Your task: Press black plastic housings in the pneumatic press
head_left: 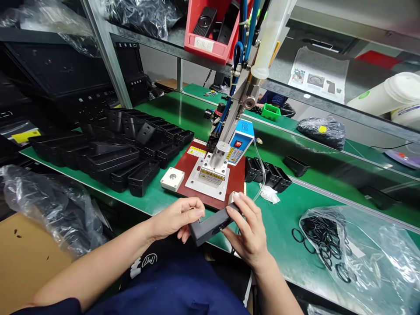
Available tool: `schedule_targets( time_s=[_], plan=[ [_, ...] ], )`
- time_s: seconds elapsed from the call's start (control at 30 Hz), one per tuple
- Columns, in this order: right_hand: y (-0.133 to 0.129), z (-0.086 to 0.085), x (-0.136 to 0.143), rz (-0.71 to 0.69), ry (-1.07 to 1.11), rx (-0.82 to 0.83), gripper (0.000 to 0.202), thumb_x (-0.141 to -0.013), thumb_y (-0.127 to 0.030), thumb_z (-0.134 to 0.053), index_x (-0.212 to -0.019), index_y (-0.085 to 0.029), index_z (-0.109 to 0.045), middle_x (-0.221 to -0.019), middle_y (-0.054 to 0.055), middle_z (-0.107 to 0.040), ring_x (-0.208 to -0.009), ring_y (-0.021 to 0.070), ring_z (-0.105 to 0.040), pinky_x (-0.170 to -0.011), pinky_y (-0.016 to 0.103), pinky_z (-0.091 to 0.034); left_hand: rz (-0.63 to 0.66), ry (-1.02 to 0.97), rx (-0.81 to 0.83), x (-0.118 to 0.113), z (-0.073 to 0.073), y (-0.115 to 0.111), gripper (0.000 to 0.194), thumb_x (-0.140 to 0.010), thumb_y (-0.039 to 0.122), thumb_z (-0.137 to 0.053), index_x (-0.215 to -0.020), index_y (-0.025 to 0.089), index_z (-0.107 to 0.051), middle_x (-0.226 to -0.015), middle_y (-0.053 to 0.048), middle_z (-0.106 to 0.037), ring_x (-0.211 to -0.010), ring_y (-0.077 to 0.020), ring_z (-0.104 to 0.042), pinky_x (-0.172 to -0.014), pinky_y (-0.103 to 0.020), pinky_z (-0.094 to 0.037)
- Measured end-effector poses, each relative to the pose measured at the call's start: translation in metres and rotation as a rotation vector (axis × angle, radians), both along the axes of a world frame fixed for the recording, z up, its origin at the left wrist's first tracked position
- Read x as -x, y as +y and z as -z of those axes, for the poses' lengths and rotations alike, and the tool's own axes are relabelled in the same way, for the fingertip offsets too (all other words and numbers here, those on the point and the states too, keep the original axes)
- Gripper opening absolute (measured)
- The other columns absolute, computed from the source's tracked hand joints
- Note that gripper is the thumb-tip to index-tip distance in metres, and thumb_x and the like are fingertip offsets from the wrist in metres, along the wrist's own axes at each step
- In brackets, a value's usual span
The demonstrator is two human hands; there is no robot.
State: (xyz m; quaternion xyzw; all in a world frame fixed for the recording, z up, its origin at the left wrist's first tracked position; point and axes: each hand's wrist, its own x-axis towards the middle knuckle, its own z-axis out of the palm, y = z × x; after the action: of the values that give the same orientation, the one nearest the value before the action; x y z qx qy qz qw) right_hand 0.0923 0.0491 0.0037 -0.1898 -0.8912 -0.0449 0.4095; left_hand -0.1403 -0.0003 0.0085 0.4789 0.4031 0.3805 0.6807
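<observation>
A long black plastic housing [208,226] is held at a slant above the bench's front edge. My right hand [247,227] grips its far end, fingers on top and thumb below. At the near end my left hand [185,216] has thumb and index finger pinched together at the housing's upper edge; whatever is between them is too small to make out. Behind the housing stands a press fixture [215,173] on a red base plate [183,164]. Black rubber rings [323,236] spill from a clear plastic bag [377,249] at the right.
Many black housings [111,157] are piled at the left, and several more [267,173] stand right of the press. A blue box [243,135] sits behind it. Overhead, a shelf carries a red bin [208,48]. Plastic wrap [65,210] lies at the lower left.
</observation>
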Motion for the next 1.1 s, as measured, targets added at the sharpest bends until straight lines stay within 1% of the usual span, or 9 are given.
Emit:
schedule_targets(
  time_s=[0.1, 0.2, 0.3, 0.37, 0.47, 0.6, 0.73, 0.9, 1.1],
  plan=[
    [0.009, -0.003, 0.004, -0.112, -0.020, 0.149, 0.060, -0.088, -0.036, -0.067, -0.140, -0.019, -0.042, -0.119, 0.015, -0.062, -0.116, 0.0300, -0.057, -0.091, 0.050, -0.053, -0.151, 0.153, -0.174, 0.002, -0.010, 0.001, 0.040, -0.093, 0.054, -0.042, -0.092, 0.016, -0.056, -0.076, -0.004, -0.063, -0.067, -0.0139, -0.060, -0.061, -0.024, -0.048],
    [0.016, -0.010, 0.012, -0.091, 0.089, 0.270, 0.058, -0.085, -0.045, -0.069, -0.133, -0.022, -0.048, -0.108, 0.012, -0.064, -0.101, 0.0270, -0.062, -0.084, 0.045, -0.055, -0.286, 0.274, -0.431, 0.002, -0.021, 0.004, 0.039, -0.092, 0.051, -0.046, -0.113, 0.019, -0.056, -0.106, -0.007, -0.064, -0.099, -0.0207, -0.058, -0.089, -0.031, -0.045],
    [0.028, -0.023, 0.025, -0.040, 0.216, 0.328, 0.048, -0.086, -0.048, -0.065, -0.126, -0.023, -0.055, -0.107, 0.011, -0.064, -0.097, 0.0257, -0.063, -0.081, 0.042, -0.055, -0.343, 0.318, -0.569, -0.001, -0.031, 0.015, 0.053, -0.084, 0.052, -0.060, -0.125, 0.020, -0.050, -0.112, -0.008, -0.062, -0.097, -0.0225, -0.059, -0.087, -0.031, -0.045],
    [0.041, -0.036, 0.036, -0.014, 0.276, 0.304, 0.045, -0.086, -0.046, -0.066, -0.124, -0.024, -0.058, -0.109, 0.010, -0.064, -0.100, 0.0253, -0.063, -0.084, 0.042, -0.055, -0.471, 0.345, -0.614, -0.003, -0.040, 0.032, 0.050, -0.083, 0.050, -0.060, -0.121, 0.020, -0.050, -0.109, -0.007, -0.063, -0.092, -0.0207, -0.059, -0.084, -0.030, -0.046],
    [0.066, -0.055, 0.055, 0.023, 0.362, 0.270, 0.044, -0.084, -0.044, -0.069, -0.121, -0.023, -0.061, -0.113, 0.010, -0.063, -0.106, 0.0242, -0.061, -0.092, 0.041, -0.052, -0.679, 0.389, -0.724, -0.004, -0.057, 0.069, 0.036, -0.089, 0.046, -0.051, -0.113, 0.019, -0.053, -0.104, -0.005, -0.062, -0.091, -0.0182, -0.058, -0.084, -0.028, -0.045],
    [0.103, -0.067, 0.072, 0.096, 0.444, 0.318, 0.044, -0.082, -0.047, -0.070, -0.116, -0.020, -0.065, -0.112, 0.010, -0.064, -0.105, 0.0234, -0.061, -0.095, 0.042, -0.050, -0.785, 0.368, -0.777, -0.001, -0.069, 0.121, 0.029, -0.091, 0.042, -0.048, -0.107, 0.019, -0.055, -0.098, -0.003, -0.062, -0.087, -0.0155, -0.056, -0.082, -0.027, -0.044],
    [0.123, -0.062, 0.076, 0.126, 0.443, 0.424, 0.041, -0.081, -0.048, -0.070, -0.109, -0.018, -0.069, -0.105, 0.010, -0.065, -0.100, 0.0230, -0.063, -0.092, 0.041, -0.051, -0.784, 0.292, -0.706, -0.002, -0.058, 0.149, 0.024, -0.091, 0.039, -0.046, -0.099, 0.019, -0.056, -0.093, -0.002, -0.061, -0.085, -0.0148, -0.055, -0.079, -0.026, -0.043],
    [0.125, -0.054, 0.073, 0.087, 0.403, 0.414, 0.038, -0.081, -0.043, -0.070, -0.109, -0.018, -0.069, -0.102, 0.009, -0.065, -0.099, 0.0225, -0.062, -0.091, 0.039, -0.051, -0.805, 0.265, -0.676, -0.006, -0.036, 0.151, 0.026, -0.093, 0.041, -0.041, -0.100, 0.019, -0.054, -0.092, -0.003, -0.058, -0.082, -0.0143, -0.053, -0.075, -0.025, -0.044],
    [0.125, -0.053, 0.073, 0.111, 0.398, 0.394, 0.038, -0.083, -0.044, -0.069, -0.112, -0.019, -0.067, -0.107, 0.010, -0.064, -0.107, 0.0242, -0.060, -0.095, 0.040, -0.050, -0.816, 0.259, -0.671, -0.006, -0.030, 0.156, 0.030, -0.092, 0.045, -0.041, -0.101, 0.021, -0.055, -0.091, -0.002, -0.059, -0.081, -0.0143, -0.054, -0.073, -0.025, -0.045]
  ],
)
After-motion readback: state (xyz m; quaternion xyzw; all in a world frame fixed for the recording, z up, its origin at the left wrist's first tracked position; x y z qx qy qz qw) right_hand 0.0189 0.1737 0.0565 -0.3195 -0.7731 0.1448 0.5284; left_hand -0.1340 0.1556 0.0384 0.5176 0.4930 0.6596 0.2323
